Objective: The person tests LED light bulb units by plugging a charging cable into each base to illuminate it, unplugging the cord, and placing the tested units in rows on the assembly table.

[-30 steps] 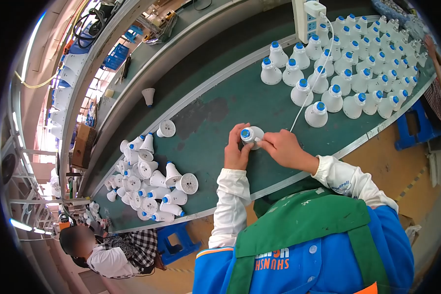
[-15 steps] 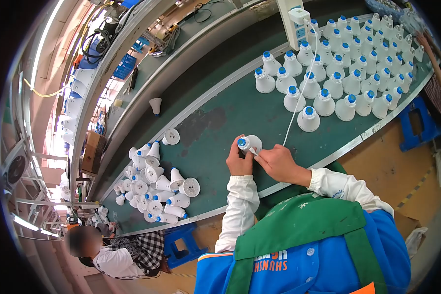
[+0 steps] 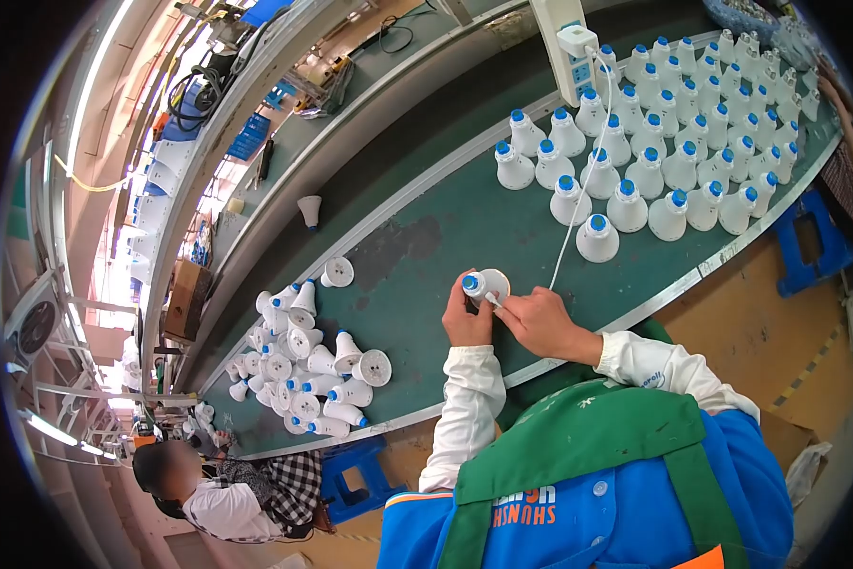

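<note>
A: Far left, a seated co-worker (image 3: 220, 493) by the green conveyor belt (image 3: 445, 228), with a heap of white bulb housings (image 3: 303, 365) lying on it.

B: Centre, left hand (image 3: 466, 321) grips one blue-capped bulb housing (image 3: 486, 284) just above the belt; right hand (image 3: 541, 321) pinches at it.

A: Right, upright housings in rows (image 3: 673, 142), power strip (image 3: 569, 43) behind.

Hidden and unclear parts
The left hand (image 3: 466, 320) covers the bulb housing's (image 3: 486, 284) underside; the right hand's (image 3: 540, 321) tool is too small to identify.
</note>
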Demonstrator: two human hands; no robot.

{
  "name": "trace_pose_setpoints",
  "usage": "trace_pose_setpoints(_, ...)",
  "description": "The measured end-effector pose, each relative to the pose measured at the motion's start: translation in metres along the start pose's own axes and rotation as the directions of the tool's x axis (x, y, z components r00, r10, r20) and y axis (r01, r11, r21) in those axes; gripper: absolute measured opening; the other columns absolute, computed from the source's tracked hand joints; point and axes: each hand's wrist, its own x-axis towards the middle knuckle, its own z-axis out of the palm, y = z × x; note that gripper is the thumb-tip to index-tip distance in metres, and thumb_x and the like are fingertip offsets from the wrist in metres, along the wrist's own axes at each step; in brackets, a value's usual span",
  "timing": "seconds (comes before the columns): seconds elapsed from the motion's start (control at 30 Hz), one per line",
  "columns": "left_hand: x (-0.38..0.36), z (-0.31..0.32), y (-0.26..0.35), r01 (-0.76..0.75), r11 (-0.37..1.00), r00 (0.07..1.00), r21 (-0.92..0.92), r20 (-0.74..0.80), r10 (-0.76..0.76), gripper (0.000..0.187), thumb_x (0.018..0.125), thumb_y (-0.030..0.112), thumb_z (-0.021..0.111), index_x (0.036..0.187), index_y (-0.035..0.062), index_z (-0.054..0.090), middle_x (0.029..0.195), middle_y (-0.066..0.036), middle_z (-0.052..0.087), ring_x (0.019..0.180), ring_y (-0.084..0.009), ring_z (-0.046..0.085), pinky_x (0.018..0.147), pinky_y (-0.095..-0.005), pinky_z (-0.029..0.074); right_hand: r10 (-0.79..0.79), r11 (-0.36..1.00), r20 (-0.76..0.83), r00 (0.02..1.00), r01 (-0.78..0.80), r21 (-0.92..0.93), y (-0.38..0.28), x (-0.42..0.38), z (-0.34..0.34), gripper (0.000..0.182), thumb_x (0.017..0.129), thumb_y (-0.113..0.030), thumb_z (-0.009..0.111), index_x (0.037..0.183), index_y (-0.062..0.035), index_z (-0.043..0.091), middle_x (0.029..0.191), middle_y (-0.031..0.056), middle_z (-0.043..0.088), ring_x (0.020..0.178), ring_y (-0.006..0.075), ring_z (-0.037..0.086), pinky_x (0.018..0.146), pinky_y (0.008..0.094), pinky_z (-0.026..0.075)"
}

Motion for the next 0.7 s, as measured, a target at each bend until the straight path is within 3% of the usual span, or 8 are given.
trace_pose_setpoints(0.23,0.0008,-0.0035,-0.0033,0.082,0.996,0.996,0.022,0.031,-0.083,0.046,0.073,0.003,0.073,0.117,0.0039,0.059,0.103,-0.009,0.066,0.093,-0.0156,0.063,0.079,-0.0293,0.05,0.0,1.0,0.014,1.0,0.0,0.02,0.0003,0.0003,-0.0003,0.022,0.086,-0.019,0.057,0.07,-0.0051,0.057,0.06,0.0117,0.059,0.053,0.0331,0.053,0.056,0.0399,0.037)
trace_pose_setpoints(0.37,-0.0012,-0.0013,-0.0055,0.003,0.999,1.0,0.04,0.006,-0.003,0.045,0.074,0.003,0.071,0.117,0.0041,0.059,0.104,-0.011,0.066,0.094,-0.0192,0.064,0.081,-0.0304,0.05,-0.002,0.999,0.008,1.0,0.001,0.036,-0.0003,0.0019,-0.001,0.021,0.086,-0.019,0.057,0.069,-0.0054,0.056,0.06,0.0116,0.058,0.052,0.0333,0.051,0.056,0.0398,0.037)
trace_pose_setpoints(0.7,-0.0015,-0.0024,-0.0025,0.044,0.999,0.999,0.02,0.007,-0.044,0.046,0.073,0.005,0.071,0.117,0.0042,0.059,0.104,-0.011,0.067,0.095,-0.0189,0.064,0.082,-0.0306,0.05,0.0,0.999,0.034,0.999,-0.001,0.034,-0.0007,0.0021,-0.0044,0.025,0.088,-0.02,0.054,0.068,-0.0047,0.057,0.059,0.0133,0.058,0.054,0.035,0.054,0.056,0.0432,0.04)
